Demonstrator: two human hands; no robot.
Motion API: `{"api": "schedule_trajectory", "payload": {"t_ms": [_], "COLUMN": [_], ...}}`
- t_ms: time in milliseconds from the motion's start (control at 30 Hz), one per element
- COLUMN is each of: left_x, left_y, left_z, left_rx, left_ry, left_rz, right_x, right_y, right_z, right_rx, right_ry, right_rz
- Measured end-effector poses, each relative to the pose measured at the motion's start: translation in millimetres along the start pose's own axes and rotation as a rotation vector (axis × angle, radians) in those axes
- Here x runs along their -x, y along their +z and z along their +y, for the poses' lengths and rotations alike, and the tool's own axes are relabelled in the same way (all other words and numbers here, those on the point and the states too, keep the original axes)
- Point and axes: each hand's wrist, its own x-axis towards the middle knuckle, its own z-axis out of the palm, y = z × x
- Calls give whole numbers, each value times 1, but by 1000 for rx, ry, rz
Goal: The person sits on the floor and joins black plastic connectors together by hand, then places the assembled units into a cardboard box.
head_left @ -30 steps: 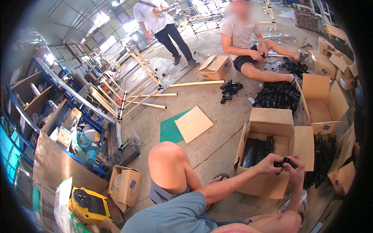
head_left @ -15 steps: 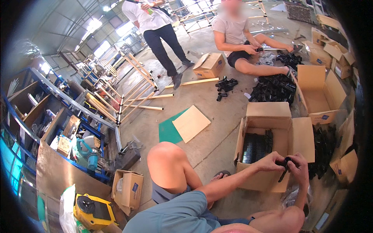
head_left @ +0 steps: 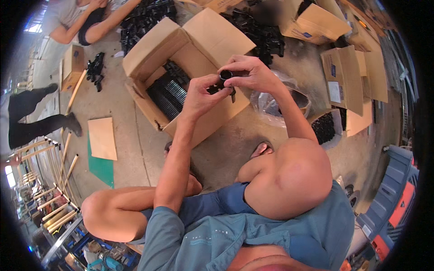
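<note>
A black pipe fitting with a round open end is held between my two hands, above the near right side of an open cardboard box. My left hand pinches its lower part, where a dark piece sticks out beneath the fingers. Around the round end, the fingers and thumb of my right hand are closed. Inside the box, black ribbed parts lie stacked in neat rows. My fingers cover much of the fitting.
Piles of black fittings lie beyond the box. A clear plastic bag and a tub of small black parts are at right, near open cartons. Another person sits far left; someone's dark-trousered legs show below.
The view has swung right and downward, so the box and hands now appear nearer the middle. Both hands still hold the black fitting, now with its round end turned toward me.
</note>
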Motion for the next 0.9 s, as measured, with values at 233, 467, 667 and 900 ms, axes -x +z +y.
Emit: {"api": "schedule_trajectory", "payload": {"t_ms": [233, 467, 667, 900], "left_x": [-10, -6, 1, 17], "left_y": [6, 23, 25, 82], "left_z": [1, -1, -32, 0], "left_rx": [-139, 173, 811, 1224], "left_ry": [144, 65, -293, -336], "left_rz": [-83, -218, -551, -524], "right_x": [23, 50, 61, 79], "right_y": [-6, -25, -34, -27], "right_z": [-13, -19, -37, -16], "right_rx": [62, 75, -336, -559], "right_ry": [15, -59, -24, -91], "right_rz": [112, 80, -38, -10]}}
